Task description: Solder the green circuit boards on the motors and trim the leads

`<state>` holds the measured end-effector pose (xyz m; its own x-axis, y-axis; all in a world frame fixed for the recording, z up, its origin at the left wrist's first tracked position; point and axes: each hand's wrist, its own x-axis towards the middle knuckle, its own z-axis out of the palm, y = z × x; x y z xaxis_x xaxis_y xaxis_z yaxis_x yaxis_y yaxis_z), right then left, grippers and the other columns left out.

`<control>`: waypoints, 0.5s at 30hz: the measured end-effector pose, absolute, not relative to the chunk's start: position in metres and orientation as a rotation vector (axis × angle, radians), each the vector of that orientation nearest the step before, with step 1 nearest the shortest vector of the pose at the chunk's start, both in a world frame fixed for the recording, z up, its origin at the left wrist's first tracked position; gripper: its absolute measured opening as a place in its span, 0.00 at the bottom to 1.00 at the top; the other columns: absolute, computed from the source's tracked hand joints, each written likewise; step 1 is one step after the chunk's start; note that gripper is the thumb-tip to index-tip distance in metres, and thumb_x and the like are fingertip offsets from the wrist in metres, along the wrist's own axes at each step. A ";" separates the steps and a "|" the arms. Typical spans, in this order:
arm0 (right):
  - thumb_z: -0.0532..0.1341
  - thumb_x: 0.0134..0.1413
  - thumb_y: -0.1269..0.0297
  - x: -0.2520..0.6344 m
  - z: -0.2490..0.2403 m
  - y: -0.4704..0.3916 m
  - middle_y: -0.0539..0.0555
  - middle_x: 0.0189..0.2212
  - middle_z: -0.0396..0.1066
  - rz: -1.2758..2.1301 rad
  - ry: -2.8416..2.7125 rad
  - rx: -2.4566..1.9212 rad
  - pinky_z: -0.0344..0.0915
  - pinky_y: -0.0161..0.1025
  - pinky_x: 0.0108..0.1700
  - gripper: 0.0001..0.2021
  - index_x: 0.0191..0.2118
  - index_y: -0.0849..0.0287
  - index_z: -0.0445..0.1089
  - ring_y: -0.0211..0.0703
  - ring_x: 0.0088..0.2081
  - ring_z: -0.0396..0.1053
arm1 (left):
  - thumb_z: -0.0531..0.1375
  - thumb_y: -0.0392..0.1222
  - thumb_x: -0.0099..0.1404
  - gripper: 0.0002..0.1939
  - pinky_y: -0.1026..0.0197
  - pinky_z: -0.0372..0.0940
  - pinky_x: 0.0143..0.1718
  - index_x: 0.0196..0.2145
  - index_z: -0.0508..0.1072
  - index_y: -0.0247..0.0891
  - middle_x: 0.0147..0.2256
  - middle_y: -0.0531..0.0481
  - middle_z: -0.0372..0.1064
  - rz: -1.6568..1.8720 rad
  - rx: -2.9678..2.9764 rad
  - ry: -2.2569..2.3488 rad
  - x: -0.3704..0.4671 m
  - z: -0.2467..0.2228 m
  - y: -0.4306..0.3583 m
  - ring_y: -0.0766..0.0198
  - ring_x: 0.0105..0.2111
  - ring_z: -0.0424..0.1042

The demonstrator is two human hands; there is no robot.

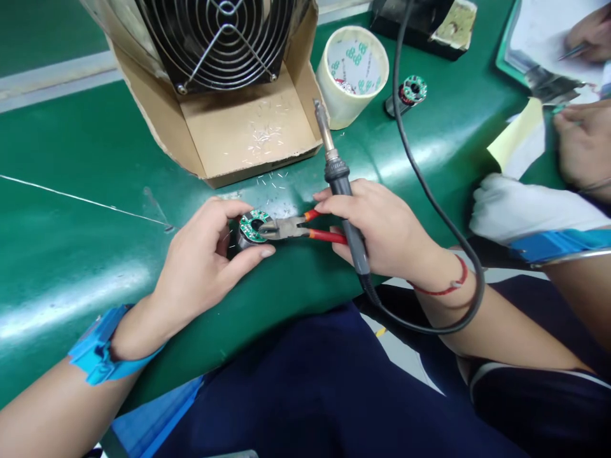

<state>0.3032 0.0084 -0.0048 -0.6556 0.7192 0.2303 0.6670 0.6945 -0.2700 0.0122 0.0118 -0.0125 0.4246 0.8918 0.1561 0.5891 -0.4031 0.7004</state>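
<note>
My left hand (207, 254) is wrapped round a small cylindrical motor part with a round green circuit board (251, 226) on top. In my right hand (382, 222) are red-handled cutters (289, 228), their metal jaws at the board's surface near its centre hole. A soldering iron (341, 184) also rests in my right hand, tip pointing up and away, its black cable looping over my forearm. Both hands are closed on what they hold.
Ahead, a cardboard box (195, 137) holds a fan (226, 38) and scattered wire clippings. A tape roll (353, 76) and a second motor part (405, 95) lie to its right. A co-worker's gloved hand (534, 207) and other hands are at the right, near papers.
</note>
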 end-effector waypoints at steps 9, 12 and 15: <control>0.55 0.71 0.64 0.299 0.005 0.007 0.53 0.30 0.70 -0.006 -2.654 -1.223 0.63 0.41 0.34 0.12 0.54 0.60 0.70 0.46 0.32 0.66 | 0.68 0.47 0.70 0.17 0.63 0.63 0.33 0.52 0.72 0.40 0.38 0.52 0.71 0.703 2.330 1.285 0.013 -0.011 0.013 0.66 0.29 0.68; 0.57 0.68 0.63 0.293 -0.005 0.016 0.55 0.34 0.72 -0.109 -2.464 -1.468 0.63 0.43 0.36 0.14 0.55 0.60 0.70 0.50 0.36 0.69 | 0.69 0.48 0.69 0.19 0.64 0.59 0.29 0.53 0.73 0.39 0.38 0.54 0.70 0.773 2.314 1.302 0.008 -0.003 0.016 0.70 0.25 0.61; 0.59 0.65 0.62 0.285 -0.016 0.029 0.58 0.37 0.73 -0.161 -2.295 -1.648 0.63 0.46 0.38 0.17 0.56 0.59 0.70 0.54 0.39 0.67 | 0.68 0.52 0.70 0.23 0.60 0.61 0.36 0.56 0.72 0.39 0.41 0.50 0.69 0.822 2.247 1.477 -0.016 0.002 0.028 0.65 0.33 0.65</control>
